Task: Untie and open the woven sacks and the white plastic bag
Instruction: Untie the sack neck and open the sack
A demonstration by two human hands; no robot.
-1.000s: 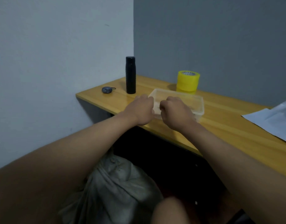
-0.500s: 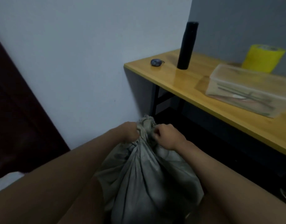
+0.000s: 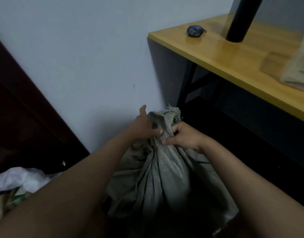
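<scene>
both hands gripped the woven sack (image 3: 158,169) at its bunched neck: left hand (image 3: 144,126) pinched a fold, right hand (image 3: 183,136) clenched round it. tie not visible. prob best to hold neck firm w/ right, ease knot loose w/ left.

My left hand (image 3: 144,125) and right hand (image 3: 183,135) meet at the neck of the woven sack (image 3: 158,172), which stands on the floor before the desk's (image 3: 233,59) left end; on the desk, a small fob (image 3: 194,31) lies near the left edge, a bottle (image 3: 240,19) just right of it; a plastic bag (image 3: 18,179) lies far left
</scene>
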